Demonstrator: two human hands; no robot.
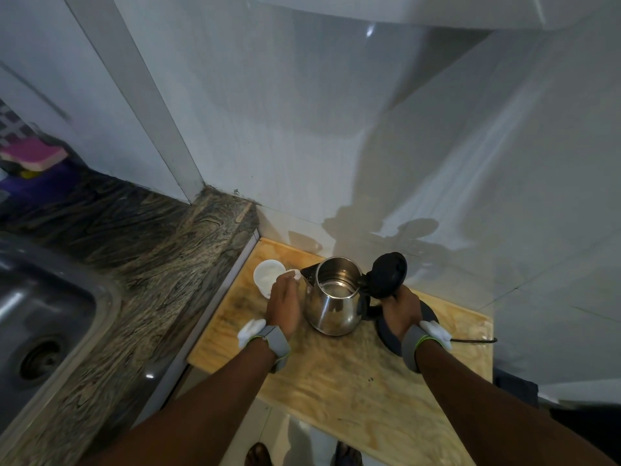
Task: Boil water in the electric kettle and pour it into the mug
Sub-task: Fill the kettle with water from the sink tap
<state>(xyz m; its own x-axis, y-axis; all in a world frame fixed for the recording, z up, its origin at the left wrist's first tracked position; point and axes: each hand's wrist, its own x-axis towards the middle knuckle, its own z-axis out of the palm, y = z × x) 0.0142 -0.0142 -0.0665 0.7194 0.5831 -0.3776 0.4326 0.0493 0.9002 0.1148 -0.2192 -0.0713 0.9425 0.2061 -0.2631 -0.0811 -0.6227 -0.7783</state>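
Observation:
A steel electric kettle (pixel 332 301) stands on a plywood board (pixel 353 391) with its black lid (pixel 389 274) flipped up and open. My right hand (pixel 401 311) is wrapped around the kettle's black handle. The kettle sits off its round black base (pixel 386 334), which lies beneath my right hand. Left of the kettle's spout is a white mug (pixel 267 277). My left hand (pixel 284 302) grips the mug by its handle side. Whether there is water inside the kettle is hard to tell.
A tiled wall (pixel 437 163) rises right behind the board. A marbled stone counter (pixel 134 264) lies to the left, with a steel sink (pixel 40 314) at its near left. The base's black cord (pixel 473 340) runs off to the right. A pink sponge (pixel 35 156) sits far left.

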